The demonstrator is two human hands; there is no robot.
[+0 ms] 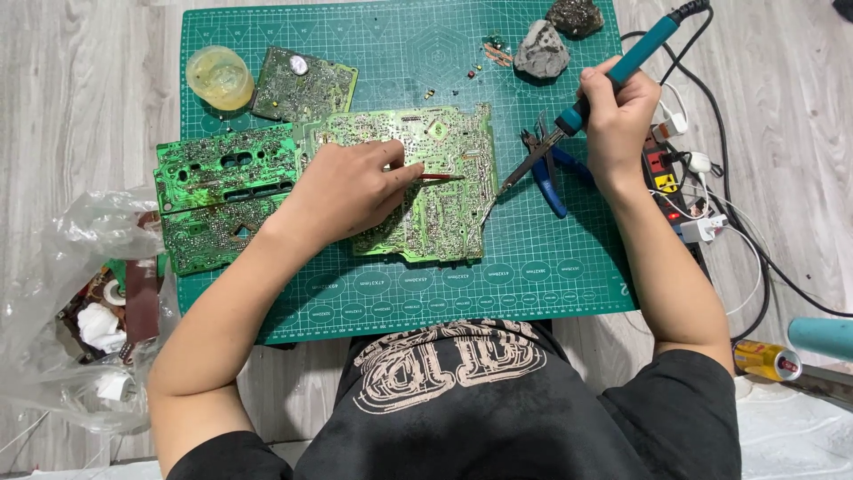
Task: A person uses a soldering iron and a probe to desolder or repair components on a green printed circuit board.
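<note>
On the green cutting mat, pale-green circuit board, seemingly solder-speckled.

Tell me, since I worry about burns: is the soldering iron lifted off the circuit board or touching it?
Touching, it seems: the right hand tilts the soldering iron so its tip meets the circuit board edge.

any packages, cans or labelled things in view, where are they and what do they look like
Drink can: lying on its side at lower right, yellow with a red end.
Plastic bag: left of the cutting mat, clear and crumpled, scraps inside.
Round tub: mat's top-left corner, translucent yellow.
No screens.
</note>
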